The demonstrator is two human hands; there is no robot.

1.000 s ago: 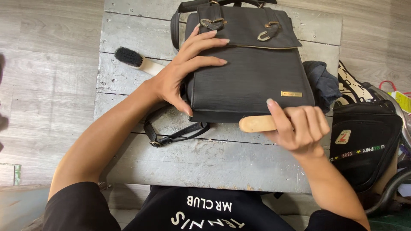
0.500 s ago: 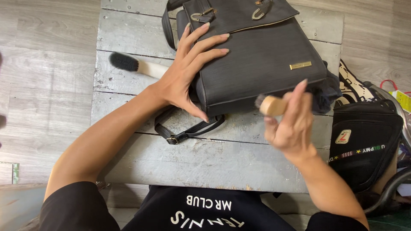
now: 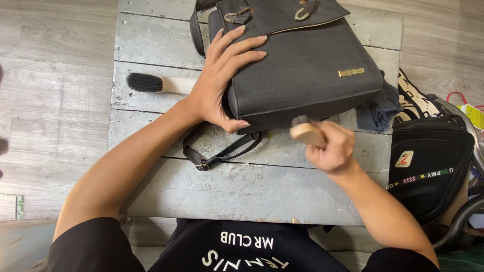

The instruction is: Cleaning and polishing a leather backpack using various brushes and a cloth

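**Brushing the lower edge of the dark bag**

My left hand (image 3: 217, 90) lies flat on the dark grey bag (image 3: 302, 65), fingers spread across its front and thumb hooked under the lower left corner. The bag rests on the weathered grey tabletop (image 3: 242, 186), its strap (image 3: 222, 151) looping out below. My right hand (image 3: 333, 148) is closed around a wooden-handled brush (image 3: 306, 132), its bristles touching the bag's bottom edge. A second brush (image 3: 156, 83) with black bristles lies just left of my left wrist. A blue-grey cloth (image 3: 379, 108) sits at the bag's right corner.
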